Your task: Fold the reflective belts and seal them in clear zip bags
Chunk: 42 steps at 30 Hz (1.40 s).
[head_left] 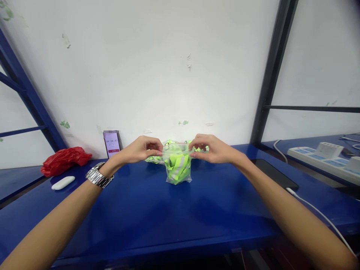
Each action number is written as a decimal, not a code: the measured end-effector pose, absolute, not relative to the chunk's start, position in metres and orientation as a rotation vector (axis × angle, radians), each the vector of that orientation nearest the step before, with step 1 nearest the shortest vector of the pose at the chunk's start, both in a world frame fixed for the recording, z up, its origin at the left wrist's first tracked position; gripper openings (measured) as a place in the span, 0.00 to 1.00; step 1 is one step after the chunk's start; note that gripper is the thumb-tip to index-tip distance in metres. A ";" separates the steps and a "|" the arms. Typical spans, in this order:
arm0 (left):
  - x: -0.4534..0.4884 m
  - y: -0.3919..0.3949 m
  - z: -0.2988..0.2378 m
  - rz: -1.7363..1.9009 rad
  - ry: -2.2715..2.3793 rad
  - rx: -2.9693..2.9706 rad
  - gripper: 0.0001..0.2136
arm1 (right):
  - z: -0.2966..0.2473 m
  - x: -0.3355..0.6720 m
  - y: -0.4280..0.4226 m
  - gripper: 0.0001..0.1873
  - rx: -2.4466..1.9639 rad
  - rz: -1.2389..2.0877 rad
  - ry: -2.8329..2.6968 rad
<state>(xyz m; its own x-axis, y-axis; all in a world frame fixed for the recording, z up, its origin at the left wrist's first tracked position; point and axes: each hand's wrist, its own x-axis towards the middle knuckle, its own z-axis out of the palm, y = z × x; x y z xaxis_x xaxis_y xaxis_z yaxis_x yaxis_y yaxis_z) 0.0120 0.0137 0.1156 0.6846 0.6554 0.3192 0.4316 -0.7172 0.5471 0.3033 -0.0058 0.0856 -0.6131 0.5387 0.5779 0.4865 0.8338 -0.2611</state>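
A clear plastic bag (178,168) stands upright on the blue table (174,213), filled with folded neon-green reflective bands. My left hand (140,149) pinches the bag's top edge on its left side. My right hand (211,148) pinches the top edge on its right side. Both hands have fingers pressed together on the rim. More neon-green bands (154,159) lie on the table just behind the bag, partly hidden by my hands. A metal watch (99,175) is on my left wrist.
A phone showing a timer (111,143) leans on the wall at the back left. A red plastic bag (65,160) and a white case (63,182) lie at the left. A dark phone (274,174) with a white cable lies at the right, a power strip (323,158) beyond.
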 end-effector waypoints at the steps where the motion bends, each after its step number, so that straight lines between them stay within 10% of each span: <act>1: 0.013 0.013 0.116 0.702 0.848 2.471 0.10 | 0.086 0.302 -0.005 0.08 -0.747 0.080 -2.344; 19: 0.009 0.016 0.089 1.040 0.946 2.502 0.13 | 0.067 0.298 0.011 0.17 -0.738 0.465 -1.995; 42: 0.012 0.023 0.093 0.676 1.204 2.933 0.07 | 0.068 0.293 0.012 0.06 -1.069 0.392 -2.022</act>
<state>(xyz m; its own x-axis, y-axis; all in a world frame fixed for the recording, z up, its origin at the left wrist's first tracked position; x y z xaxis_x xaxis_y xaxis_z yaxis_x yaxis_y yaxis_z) 0.0123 0.0229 0.0929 0.6380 0.6497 0.4134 0.6913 -0.7197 0.0643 0.2931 0.0121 0.0679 -0.3245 0.7988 0.5066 0.5512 0.5950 -0.5850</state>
